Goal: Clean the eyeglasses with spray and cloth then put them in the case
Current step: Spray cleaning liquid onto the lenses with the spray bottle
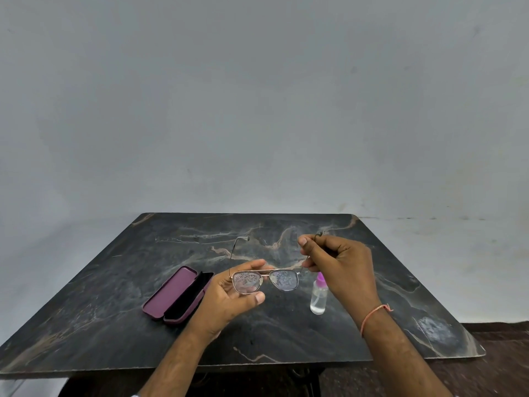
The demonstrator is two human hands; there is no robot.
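Observation:
Thin metal-framed eyeglasses [283, 279] hang above the table with their temples unfolded, and both lenses are covered in fine droplets. My left hand [229, 299] holds the left lens rim between thumb and fingers. My right hand [340, 265] pinches the right temple arm, raised behind the frame. A small clear spray bottle [318, 298] with a purple cap stands on the table just below my right hand. A purple glasses case [171, 295] lies open to the left, its dark interior facing up. No cloth is visible.
The dark marbled tabletop [286, 333] ends at a front edge close to me and a right edge near a whitish smear [435, 329]. A plain grey wall rises behind. Dark flooring shows at the lower right.

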